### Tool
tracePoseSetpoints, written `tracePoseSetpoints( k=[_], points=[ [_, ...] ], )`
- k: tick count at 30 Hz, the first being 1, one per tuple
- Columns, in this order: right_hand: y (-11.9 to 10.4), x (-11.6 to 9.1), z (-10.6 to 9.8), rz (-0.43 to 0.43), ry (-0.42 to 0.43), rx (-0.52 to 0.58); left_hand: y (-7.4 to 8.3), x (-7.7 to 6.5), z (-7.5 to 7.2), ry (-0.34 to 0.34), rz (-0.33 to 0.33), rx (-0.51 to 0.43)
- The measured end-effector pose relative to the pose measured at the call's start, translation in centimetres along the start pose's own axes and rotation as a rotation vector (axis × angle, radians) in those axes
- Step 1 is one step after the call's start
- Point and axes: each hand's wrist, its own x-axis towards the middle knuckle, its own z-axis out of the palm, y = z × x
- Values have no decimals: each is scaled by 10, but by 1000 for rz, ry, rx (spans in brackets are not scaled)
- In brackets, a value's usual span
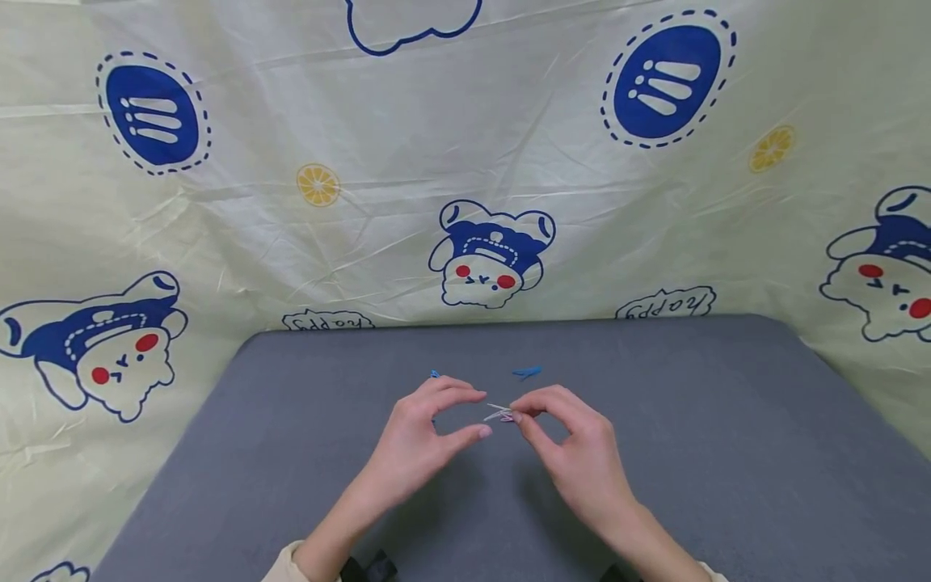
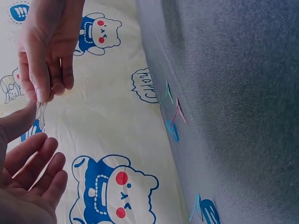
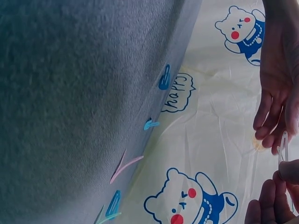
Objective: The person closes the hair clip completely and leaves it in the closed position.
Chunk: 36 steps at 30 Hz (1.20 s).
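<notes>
White clip (image 3: 284,142) sits pinched in the right grip (image 1: 578,440), left grip (image 1: 418,428) spread apart.

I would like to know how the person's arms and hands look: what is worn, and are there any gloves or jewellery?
The left hand and the right hand are bare, with no glove, ring or bracelet to be seen. A cream left sleeve and a cream right sleeve show on the forearms. A black, blocky piece appears beside the left forearm.
</notes>
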Motion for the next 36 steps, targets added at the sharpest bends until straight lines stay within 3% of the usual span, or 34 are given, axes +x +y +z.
tracePoseSetpoints(
  k=[16, 25, 31, 36],
  points=[
    [-3, -6, 8, -34, 28, 38, -3, -1, 4, 28, 113, -1],
    [-1, -8, 11, -21, 55, 60, -3, -3, 10, 124, 169, -17],
    [-7, -6, 12, -4, 91, 154, -3, -4, 16, 203, 232, -26],
    [-18, -4, 9, 31, 87, 308, -2, -5, 18, 202, 200, -94]
  ],
)
